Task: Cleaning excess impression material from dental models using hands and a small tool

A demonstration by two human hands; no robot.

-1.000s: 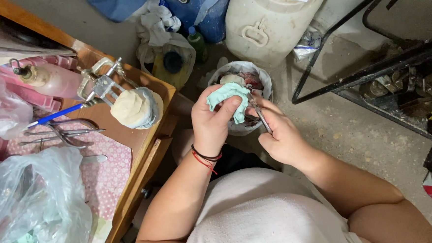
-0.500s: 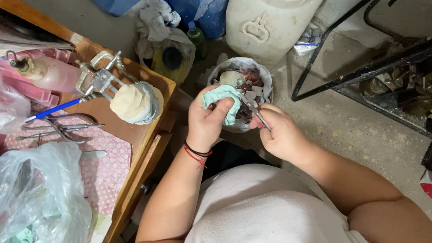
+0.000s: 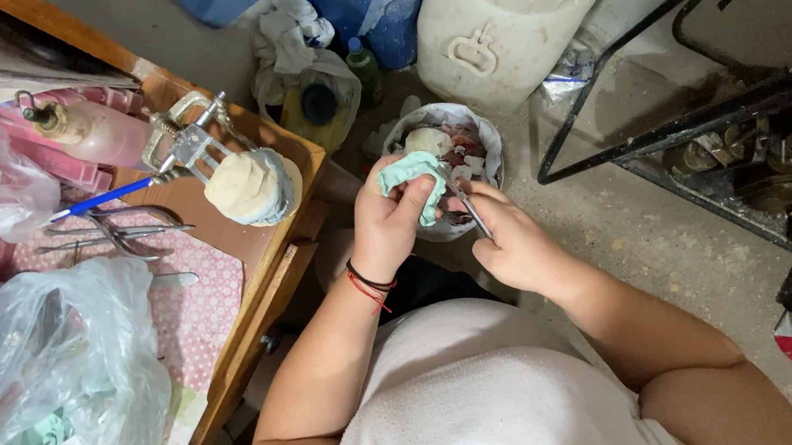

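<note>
left hand [image 3: 387, 218] clenches pale green lump [image 3: 409, 174] | right hand [image 3: 514, 243] pinches thin metal tool [image 3: 464, 206] against it | lined bin [image 3: 451, 147] just beyond, under both, seemingly catching scrapings

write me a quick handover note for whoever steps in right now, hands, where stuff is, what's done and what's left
Left hand: closed around a pale green lump, held above the lined waste bin on the floor.
Right hand: grip shut on a thin metal tool, its tip at the lump's edge.
Bin: already holds white and reddish scraps.
Wooden table, on the left: metal hinged frame with a white plaster cast, blue-handled tool, forceps, clear plastic bags.
Done: some scrap sits in the bin.
Left: the lump is in hand with the tool on it; how much remains cannot be told.
</note>
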